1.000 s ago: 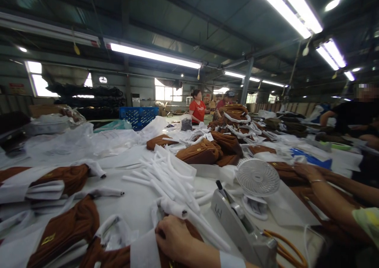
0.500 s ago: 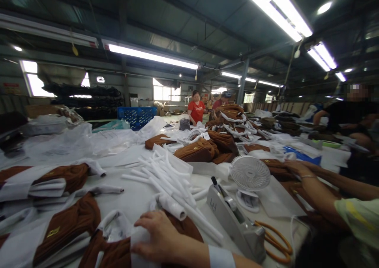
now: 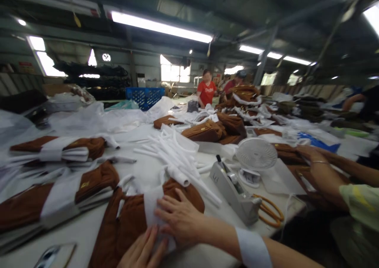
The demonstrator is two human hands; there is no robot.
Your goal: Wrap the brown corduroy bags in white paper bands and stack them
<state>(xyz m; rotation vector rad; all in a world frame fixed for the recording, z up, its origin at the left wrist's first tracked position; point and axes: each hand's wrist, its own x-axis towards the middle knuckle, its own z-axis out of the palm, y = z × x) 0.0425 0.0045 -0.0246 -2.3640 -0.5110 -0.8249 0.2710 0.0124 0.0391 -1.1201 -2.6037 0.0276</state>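
Observation:
A brown bag [image 3: 130, 212] lies on the table in front of me with a white paper band [image 3: 152, 205] around its middle. My right hand [image 3: 182, 218] rests on the band, fingers spread. From the bottom edge my left hand [image 3: 145, 250] reaches in, its fingers stretched out and lying against the band's lower end close to the right hand; part of it is out of view. White rolled tubes [image 3: 177, 157] lie just beyond the bag. On the left, a banded brown bag [image 3: 97, 181] sits near another banded one [image 3: 85, 145].
Right of the bag stand a grey tape dispenser [image 3: 233, 197] and a white fan [image 3: 256, 153], with orange tape rings [image 3: 269, 212] alongside. A co-worker's arm [image 3: 328, 177] works at brown bags on the right. A phone-like object [image 3: 55, 256] lies at lower left.
My view has tilted down and turned left. My left hand has come into view at the bottom, and my right hand now lies flatter on the paper band.

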